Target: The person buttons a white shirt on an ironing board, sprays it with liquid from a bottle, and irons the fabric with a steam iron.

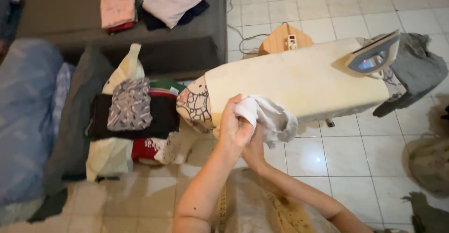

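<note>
One white cloth (269,116) sits bunched in two hands at the near edge of the ironing board (299,83). The left hand (232,127) has its grip pinching the cloth's upper fold; the right hand (255,151) lies beneath it, mostly hidden, so I cannot tell how its grip stands. One iron (374,55) rests at the board's far right end, beside one grey garment (418,69) hanging over that end. The board's middle is bare. Left of the board, one pile of folded clothes (133,116) stands on the tiled floor (336,160), close against the board's left tip. Two folded stacks (145,6) lie on the dark sofa (75,22) at far left. A power strip (292,41) sits beyond the board.
</note>
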